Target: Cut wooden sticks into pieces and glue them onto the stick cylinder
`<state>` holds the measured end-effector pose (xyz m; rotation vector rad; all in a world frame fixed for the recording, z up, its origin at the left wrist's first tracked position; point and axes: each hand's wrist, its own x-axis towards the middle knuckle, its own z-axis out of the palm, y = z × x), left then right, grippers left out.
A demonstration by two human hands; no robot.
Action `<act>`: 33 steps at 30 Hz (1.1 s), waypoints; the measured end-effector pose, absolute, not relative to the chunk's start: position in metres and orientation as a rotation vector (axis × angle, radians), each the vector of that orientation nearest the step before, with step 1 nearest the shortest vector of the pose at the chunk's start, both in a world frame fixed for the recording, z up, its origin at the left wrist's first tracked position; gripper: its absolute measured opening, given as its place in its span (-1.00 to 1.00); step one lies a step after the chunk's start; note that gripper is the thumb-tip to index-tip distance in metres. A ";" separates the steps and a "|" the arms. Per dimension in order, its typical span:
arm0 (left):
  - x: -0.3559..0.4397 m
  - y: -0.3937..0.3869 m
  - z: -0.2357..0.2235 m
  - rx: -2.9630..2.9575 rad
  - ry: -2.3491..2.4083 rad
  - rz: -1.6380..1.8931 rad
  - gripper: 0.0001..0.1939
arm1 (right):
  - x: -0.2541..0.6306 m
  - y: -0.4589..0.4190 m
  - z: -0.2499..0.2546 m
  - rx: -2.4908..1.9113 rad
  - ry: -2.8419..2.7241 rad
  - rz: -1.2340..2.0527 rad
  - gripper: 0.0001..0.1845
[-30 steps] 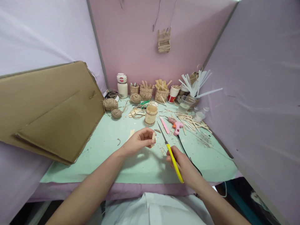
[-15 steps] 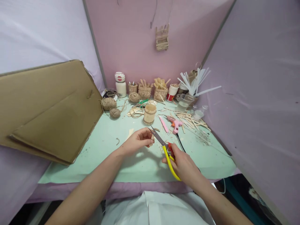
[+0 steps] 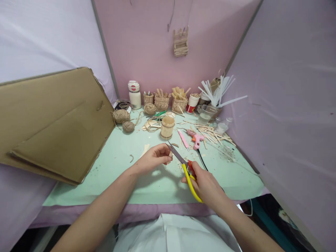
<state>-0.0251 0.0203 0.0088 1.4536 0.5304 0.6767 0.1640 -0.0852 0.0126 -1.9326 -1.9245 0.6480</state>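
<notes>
My right hand (image 3: 203, 182) is closed around the yellow and orange handles of a pair of scissors (image 3: 193, 185), whose dark blades point up and left. Pinched in my left hand (image 3: 154, 156) is a small pale wooden piece (image 3: 170, 154), mostly hidden by the fingers and right at the blades. Just beyond my hands stands a small round wooden cup (image 3: 167, 128) with twine bands. To its right lie a pink pen-shaped tool (image 3: 183, 140) and a pink glue gun (image 3: 196, 138) with a black cord.
Balls of twine (image 3: 121, 116) sit at the back left, near large cardboard sheets (image 3: 57, 122). Woven baskets of sticks (image 3: 180, 104), a white jar (image 3: 135, 99) and a cup of white glue sticks (image 3: 219, 92) line the back. Loose wooden strips (image 3: 212, 134) lie at right.
The scissor blades have closed slightly at the small wooden piece. Both hands stay almost in the same place, and the view has shifted a little.
</notes>
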 end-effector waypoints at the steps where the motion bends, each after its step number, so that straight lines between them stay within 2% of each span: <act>1: -0.025 0.020 0.009 1.454 0.529 0.677 -0.85 | 0.164 -0.085 0.012 -1.930 -1.927 0.641 -0.90; 10: -0.025 0.021 0.008 1.477 0.566 0.668 -0.84 | 0.167 -0.085 0.007 -1.990 -1.979 0.488 -0.78; 15: -0.025 0.021 0.007 1.465 0.562 0.664 -0.86 | 0.168 -0.086 0.009 -2.039 -1.977 0.503 -0.80; 20: -0.025 0.019 0.010 1.424 0.549 0.674 -0.85 | 0.172 -0.085 0.012 -1.865 -1.869 0.768 -0.86; 23: -0.025 0.019 0.011 1.406 0.574 0.681 -0.80 | 0.176 -0.083 0.013 -1.765 -1.785 0.924 -0.84; 28: -0.024 0.019 0.009 1.382 0.599 0.674 -0.74 | 0.180 -0.081 0.010 -1.764 -1.751 0.979 -0.80; 33: -0.024 0.021 0.007 1.365 0.645 0.640 -0.69 | 0.181 -0.081 0.007 -1.712 -1.717 1.004 -0.84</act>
